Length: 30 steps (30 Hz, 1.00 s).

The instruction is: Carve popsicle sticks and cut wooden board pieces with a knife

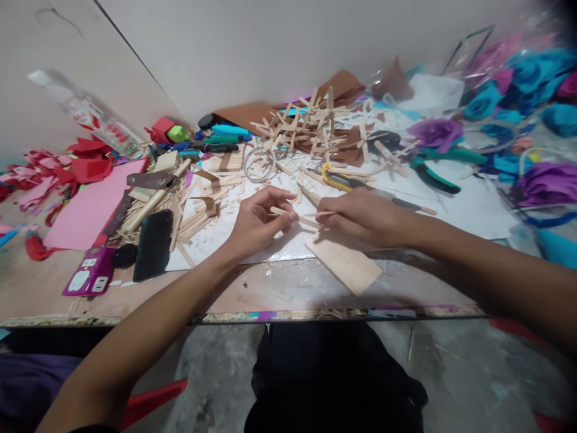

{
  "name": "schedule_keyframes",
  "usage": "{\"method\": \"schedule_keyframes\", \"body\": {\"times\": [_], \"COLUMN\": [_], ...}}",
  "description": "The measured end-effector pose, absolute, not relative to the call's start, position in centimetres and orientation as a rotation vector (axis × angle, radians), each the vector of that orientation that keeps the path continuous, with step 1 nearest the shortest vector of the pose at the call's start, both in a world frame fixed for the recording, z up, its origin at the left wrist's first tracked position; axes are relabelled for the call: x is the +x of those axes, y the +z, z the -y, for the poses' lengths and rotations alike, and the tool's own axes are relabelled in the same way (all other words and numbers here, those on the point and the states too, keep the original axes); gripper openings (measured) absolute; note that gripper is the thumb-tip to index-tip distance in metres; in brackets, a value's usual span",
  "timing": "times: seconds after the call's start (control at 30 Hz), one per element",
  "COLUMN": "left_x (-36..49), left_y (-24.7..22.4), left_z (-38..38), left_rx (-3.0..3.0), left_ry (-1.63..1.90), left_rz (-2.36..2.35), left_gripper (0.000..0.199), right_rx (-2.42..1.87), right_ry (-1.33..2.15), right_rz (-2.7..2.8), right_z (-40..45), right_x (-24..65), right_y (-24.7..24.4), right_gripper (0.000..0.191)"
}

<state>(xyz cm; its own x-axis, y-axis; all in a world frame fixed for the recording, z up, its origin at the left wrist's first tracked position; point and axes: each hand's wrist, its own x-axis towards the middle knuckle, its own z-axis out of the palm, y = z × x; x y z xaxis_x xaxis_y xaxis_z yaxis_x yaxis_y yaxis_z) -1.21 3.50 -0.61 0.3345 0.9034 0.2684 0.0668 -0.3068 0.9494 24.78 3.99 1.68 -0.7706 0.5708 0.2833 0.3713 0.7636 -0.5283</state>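
"Stick (308, 223): where, how many?"
"One, pinched by the left hand (264, 218), between both hands, near one board (345, 262)."
"And the right hand (363, 218)?"
"Palm down, fingers curled; can't tell its grip."

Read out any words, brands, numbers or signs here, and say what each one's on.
Nothing can be read clearly.
Clear bottle: red lettering on the label, too blurred to read.
Purple box: white patches; any wording is too small to read.
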Motion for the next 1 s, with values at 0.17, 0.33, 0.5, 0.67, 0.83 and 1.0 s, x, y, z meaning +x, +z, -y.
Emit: {"method": "schedule_keyframes", "body": {"times": [0.17, 0.33, 0.5, 0.67, 0.83, 1.0], "left_x": [-1.35, -1.47, -1.42, -1.52, -1.49, -1.32], "left_y": [-0.89, -0.91, -0.66, -0.90, -1.13, -1.06], "left_z": [-3.48, -3.49, -3.33, -3.54, -3.59, -3.40], "left_rx": [1.665, 1.689, 1.699, 1.708, 1.685, 1.684], "left_ry": [1.087, 1.065, 1.045, 1.034, 1.001, 0.972], "left_rz": [-0.911, -0.935, -0.957, -0.948, -0.931, -0.909], "left_gripper": [0.036, 0.036, 0.037, 0.040, 0.042, 0.038], "right_rx": [-0.734, -0.773, -0.743, -0.677, -0.693, -0.719], "right_ry": [0.630, 0.615, 0.622, 0.625, 0.670, 0.669], "right_rz": [2.538, 2.492, 2.488, 2.544, 2.557, 2.556], "right_z": [-3.90, -3.84, -4.00, -3.72, -3.54, -3.73], "right_x": [24.72, 24.67, 24.75, 24.74, 24.63, 24.60], "right_y": [0.96, 0.92, 1.01, 1.26, 1.35, 0.95], "right_gripper": [0.026, 0.016, 0.018, 0.038, 0.045, 0.045]}}
